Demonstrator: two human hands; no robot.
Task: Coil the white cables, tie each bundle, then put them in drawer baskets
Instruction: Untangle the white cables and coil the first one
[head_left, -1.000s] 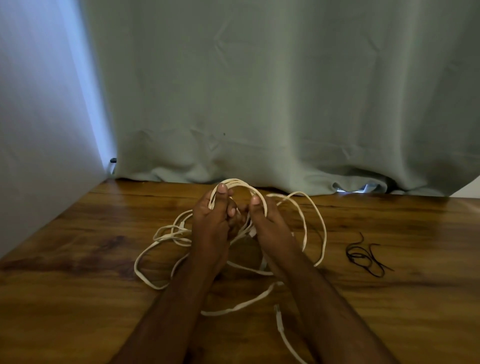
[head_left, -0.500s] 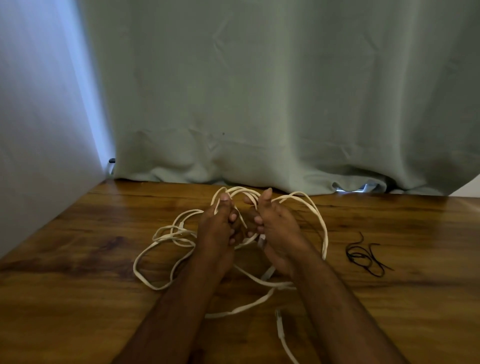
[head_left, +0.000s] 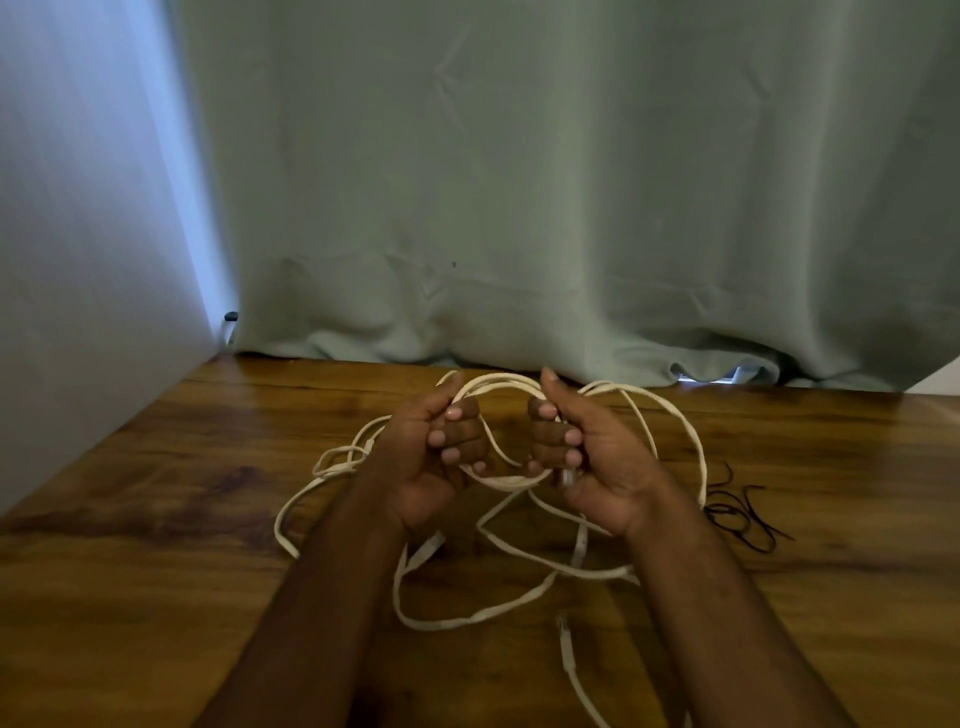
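Note:
A long white cable (head_left: 498, 382) lies in loose, tangled loops on the wooden table (head_left: 156, 571). My left hand (head_left: 431, 457) and my right hand (head_left: 582, 452) are raised side by side above the table, palms toward me, fingers curled round a small coil of the cable that arches between them. More loops trail left, right and toward me, and one plug end (head_left: 563, 631) lies near the front. The drawer baskets are not in view.
A thin black tie (head_left: 737, 512) lies loosely on the table to the right of my right hand. A grey-green curtain (head_left: 519, 208) hangs along the table's far edge, and a pale wall (head_left: 78, 260) closes off the left side.
Both hands have turned palm-up and moved slightly apart, with the coil now stretched between them. The loose loops on the table have shifted toward me.

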